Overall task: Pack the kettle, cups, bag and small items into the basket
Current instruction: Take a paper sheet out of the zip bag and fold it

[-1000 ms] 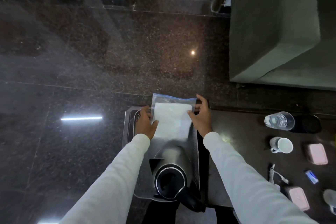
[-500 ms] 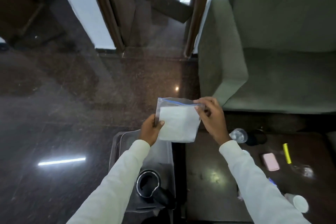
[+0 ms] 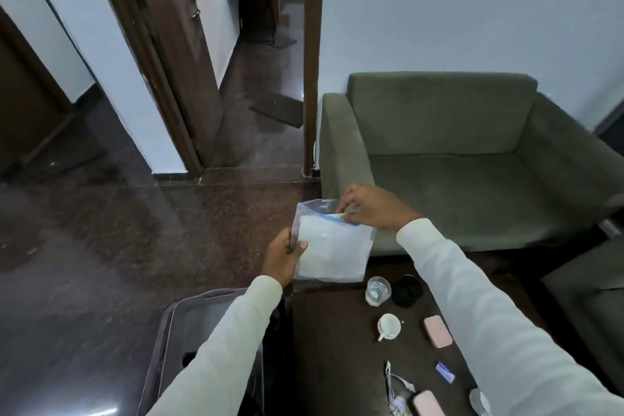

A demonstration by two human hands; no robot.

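Note:
I hold a clear zip bag (image 3: pixel 332 248) with a blue seal and white contents in the air above the table's left edge. My left hand (image 3: pixel 282 257) grips its left side and my right hand (image 3: pixel 371 209) pinches its top right corner at the seal. The grey basket (image 3: pixel 175 321) stands on the floor at the lower left, mostly covered by my left sleeve; the kettle inside is hidden. On the dark table (image 3: pixel 327 348) lie a clear glass (image 3: pixel 377 290), a white cup (image 3: pixel 389 326) and two pink cases (image 3: pixel 437 331) (image 3: pixel 428 404).
A black round lid (image 3: pixel 408 290), a small blue packet (image 3: pixel 445 372) and a crumpled wrapper (image 3: pixel 395 385) are also on the table. A green armchair (image 3: pixel 456 159) stands behind it. An open doorway (image 3: pixel 263 61) leads off the dark polished floor.
Both hands have lifted the bag up and rightward, away from the basket, to above the table's edge. The view has tilted up, showing the room.

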